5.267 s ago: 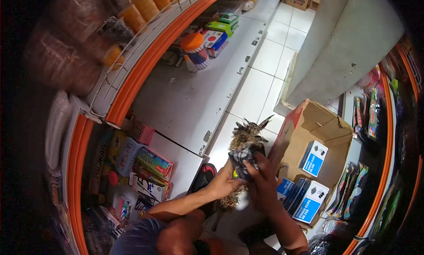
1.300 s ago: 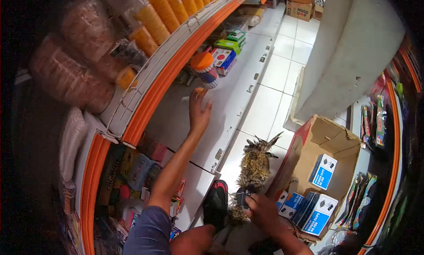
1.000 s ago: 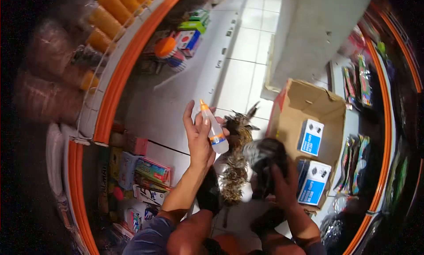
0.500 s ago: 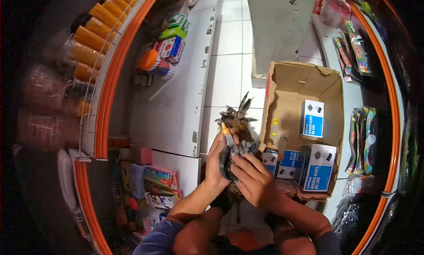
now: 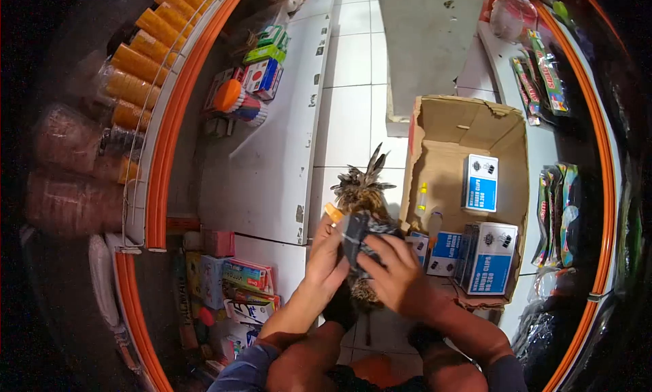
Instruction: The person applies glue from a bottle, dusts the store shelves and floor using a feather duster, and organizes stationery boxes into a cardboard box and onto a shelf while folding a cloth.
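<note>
While your left hand (image 5: 322, 259) closes around the bottle (image 5: 333, 213), orange tip exposed, your right hand (image 5: 401, 276) grips the cloth (image 5: 360, 232) against it, above the duster (image 5: 360, 190) and outside the left edge of the carton (image 5: 468, 131). The bottle's lower body is hidden. Caution: uneven cloth pressure could twist the bottle from your left fingers; over-squeezing could force out any contents. A wide right forearm could knock the carton's near edge. Carton contents: one clip box (image 5: 481, 181) by the right wall; more clip boxes (image 5: 492, 259) toward the near edge, the largest at the near right corner; a yellow tube (image 5: 422, 196) and a clear item (image 5: 435, 224) near the left wall. The orange-lidded tub (image 5: 251, 110) on the shelf (image 5: 258, 175) holds sticks.
</note>
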`<state>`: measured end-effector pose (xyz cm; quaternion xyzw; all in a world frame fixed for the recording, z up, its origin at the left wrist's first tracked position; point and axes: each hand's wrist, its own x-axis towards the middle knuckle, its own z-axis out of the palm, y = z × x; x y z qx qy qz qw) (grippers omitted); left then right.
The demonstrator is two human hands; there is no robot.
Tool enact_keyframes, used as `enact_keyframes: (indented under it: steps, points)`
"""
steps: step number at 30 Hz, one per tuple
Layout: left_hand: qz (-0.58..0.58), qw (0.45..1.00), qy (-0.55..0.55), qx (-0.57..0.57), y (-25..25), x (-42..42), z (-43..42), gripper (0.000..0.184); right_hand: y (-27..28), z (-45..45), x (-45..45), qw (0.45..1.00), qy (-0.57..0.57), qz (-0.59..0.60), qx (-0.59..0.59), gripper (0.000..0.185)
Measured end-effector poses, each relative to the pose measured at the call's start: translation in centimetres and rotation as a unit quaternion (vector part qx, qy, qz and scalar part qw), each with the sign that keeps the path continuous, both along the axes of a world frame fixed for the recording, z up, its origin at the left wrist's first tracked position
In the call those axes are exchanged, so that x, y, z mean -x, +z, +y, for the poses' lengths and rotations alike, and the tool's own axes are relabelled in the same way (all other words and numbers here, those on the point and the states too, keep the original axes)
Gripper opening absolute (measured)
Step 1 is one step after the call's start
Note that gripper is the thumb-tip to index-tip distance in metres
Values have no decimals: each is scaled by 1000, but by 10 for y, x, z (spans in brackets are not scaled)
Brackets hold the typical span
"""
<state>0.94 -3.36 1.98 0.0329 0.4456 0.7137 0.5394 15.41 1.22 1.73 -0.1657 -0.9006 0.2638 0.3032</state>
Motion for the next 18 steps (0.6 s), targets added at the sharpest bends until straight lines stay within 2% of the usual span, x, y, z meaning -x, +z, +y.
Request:
enact_keyframes:
  steps: [2,3,6,7,10,15,18]
  points:
    - [-35,998,28,40,-7,0,-10,11,5,14,-18,986,58,-54,149,35]
    - [-36,998,30,40,-7,3,-10,11,3,19,-20,985,60,-56,150,35]
    - [-108,992,7,-65,1,11,-4,9,5,31,-26,942,-48,84,321,38]
    - [-109,992,6,-69,3,10,-3,9,8,29,-22,943,-49,83,317,38]
    - [-87,996,-2,16,7,7,-6,20,12,12,7,996,11,5,90,36]
    - [-116,990,-17,-83,-8,20,-14,25,-14,2,1,992,24,20,123,37]
    - [-81,993,-40,-77,-2,0,-15,32,-14,4,-6,952,-53,20,301,39]
